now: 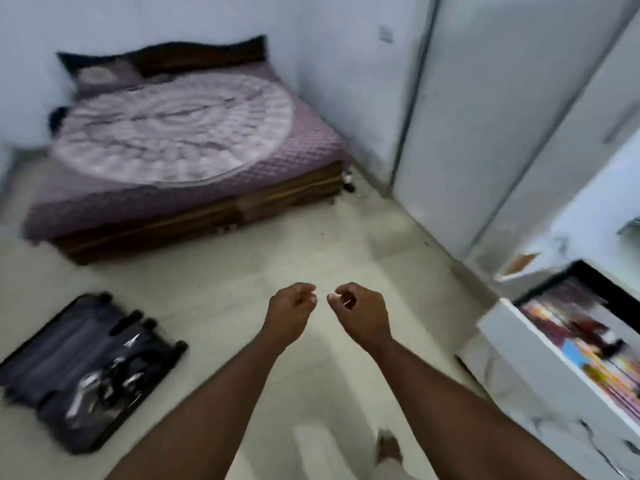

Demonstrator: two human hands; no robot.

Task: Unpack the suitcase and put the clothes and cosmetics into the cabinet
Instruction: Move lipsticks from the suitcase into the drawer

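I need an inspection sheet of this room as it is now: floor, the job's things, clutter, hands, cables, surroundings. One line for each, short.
Surface: pale floor, mostly bare between bed and cabinet.
Job's things: dark suitcase lies on the floor at left; whether it is open cannot be told from the blur. White cabinet at right, tall doors shut; its drawer is pulled out, with colourful contents, blurred.
Clutter: small dark items on the floor by the bed corner, too blurred to name.
Hands: left hand and right hand held out in front, fingers loosely curled, holding nothing.
Cables: nothing seen.
Surroundings: bed with purple cover, white walls.
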